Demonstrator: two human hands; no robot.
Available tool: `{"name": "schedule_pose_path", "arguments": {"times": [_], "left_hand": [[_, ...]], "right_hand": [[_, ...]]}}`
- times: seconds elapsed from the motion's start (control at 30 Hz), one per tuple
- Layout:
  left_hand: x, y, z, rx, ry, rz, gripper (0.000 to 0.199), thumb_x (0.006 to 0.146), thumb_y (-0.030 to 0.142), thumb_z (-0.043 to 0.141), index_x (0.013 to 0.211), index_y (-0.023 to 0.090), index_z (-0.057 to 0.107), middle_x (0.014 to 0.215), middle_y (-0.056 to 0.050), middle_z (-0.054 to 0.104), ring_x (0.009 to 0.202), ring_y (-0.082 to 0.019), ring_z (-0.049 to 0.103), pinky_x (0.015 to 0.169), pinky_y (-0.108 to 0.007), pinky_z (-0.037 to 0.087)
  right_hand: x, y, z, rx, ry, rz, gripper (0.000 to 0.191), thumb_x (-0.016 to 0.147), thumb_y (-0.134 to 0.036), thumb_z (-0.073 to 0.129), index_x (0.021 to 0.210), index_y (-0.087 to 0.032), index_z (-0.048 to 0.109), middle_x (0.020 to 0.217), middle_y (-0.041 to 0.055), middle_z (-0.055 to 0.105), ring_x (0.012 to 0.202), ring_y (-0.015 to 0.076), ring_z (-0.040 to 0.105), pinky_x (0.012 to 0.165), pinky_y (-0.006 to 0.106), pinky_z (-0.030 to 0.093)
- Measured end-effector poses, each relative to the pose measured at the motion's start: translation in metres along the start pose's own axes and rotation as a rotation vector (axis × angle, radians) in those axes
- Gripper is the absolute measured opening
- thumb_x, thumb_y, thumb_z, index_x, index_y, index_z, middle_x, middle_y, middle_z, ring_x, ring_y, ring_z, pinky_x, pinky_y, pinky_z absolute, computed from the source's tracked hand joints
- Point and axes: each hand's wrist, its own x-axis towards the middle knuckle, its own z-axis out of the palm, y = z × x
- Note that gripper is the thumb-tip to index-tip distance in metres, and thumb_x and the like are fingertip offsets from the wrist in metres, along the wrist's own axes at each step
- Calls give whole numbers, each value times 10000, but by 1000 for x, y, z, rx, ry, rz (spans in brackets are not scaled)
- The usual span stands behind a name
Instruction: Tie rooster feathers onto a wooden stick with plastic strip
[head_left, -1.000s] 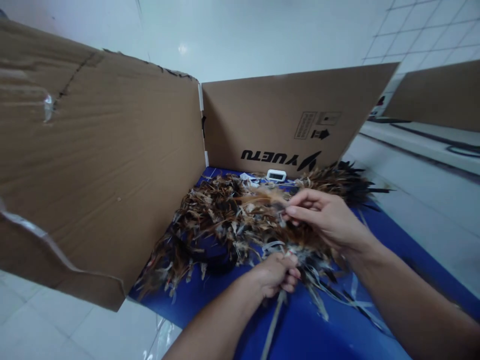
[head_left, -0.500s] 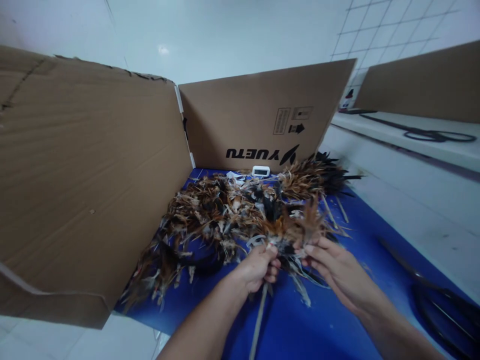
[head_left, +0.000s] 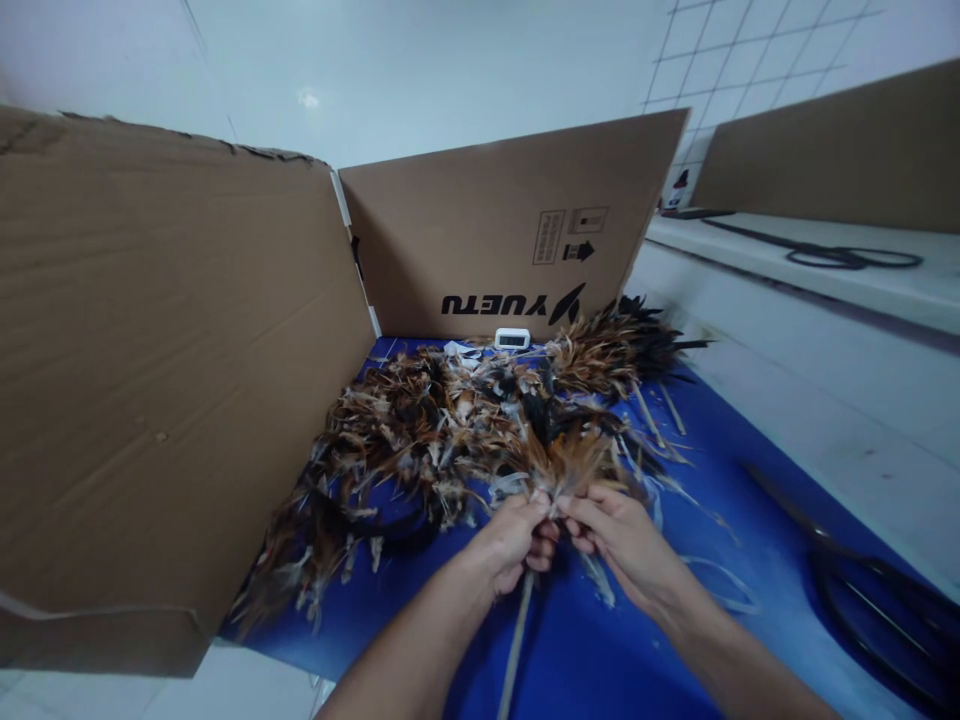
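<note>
My left hand point(head_left: 517, 540) is closed around the top of a thin stick point(head_left: 516, 640), whose lower end runs down toward the bottom edge. Brown feathers point(head_left: 574, 465) fan upward from between both hands. Pressed against them at their base, my right hand point(head_left: 611, 530) pinches the feathers close beside the left fingertips. A large loose pile of brown, black and grey feathers point(head_left: 405, 410) lies beyond the hands on the blue table surface point(head_left: 592, 660). Clear plastic strip point(head_left: 724, 580) loops out to the right of my right wrist.
Large black scissors point(head_left: 862, 580) lie at the right. Cardboard panels point(head_left: 480, 230) stand at the back and left point(head_left: 187, 380). By the back panel are a small white digital display point(head_left: 512, 339) and a feather bundle point(head_left: 615, 350). More scissors point(head_left: 832, 255) rest on a white ledge.
My right hand has moved left with its feathers, up against my left hand. The clear strip now shows farther right. The view has shifted slightly.
</note>
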Motion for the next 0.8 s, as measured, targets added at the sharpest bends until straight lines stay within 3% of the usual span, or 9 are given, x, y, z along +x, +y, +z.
{"name": "schedule_pose_path", "arguments": {"times": [0.2,0.43,0.8], "left_hand": [[-3,1,3,7,-11,-11,461,706,595,531,766,142,471,580,68,340,385,-2,234,395,-174,95],[-6,2,5,97,-56,55,463,689,596,564,764,150,468,571,75,330,401,-7,221,386,-168,123],[-2,-5,1,88,-55,29,412,715,553,544,738,149,465,589,54,395,394,-4,242,381,-166,167]], "right_hand": [[0,5,1,60,18,22,256,634,-298,703,577,-157,497,509,-57,400,464,59,329,390,180,265],[-3,3,4,98,54,37,219,604,-297,715,593,-150,553,544,-31,456,475,72,369,379,185,288],[1,7,-10,98,-85,162,255,552,-327,773,586,-156,588,561,-18,466,494,77,392,372,184,327]]}}
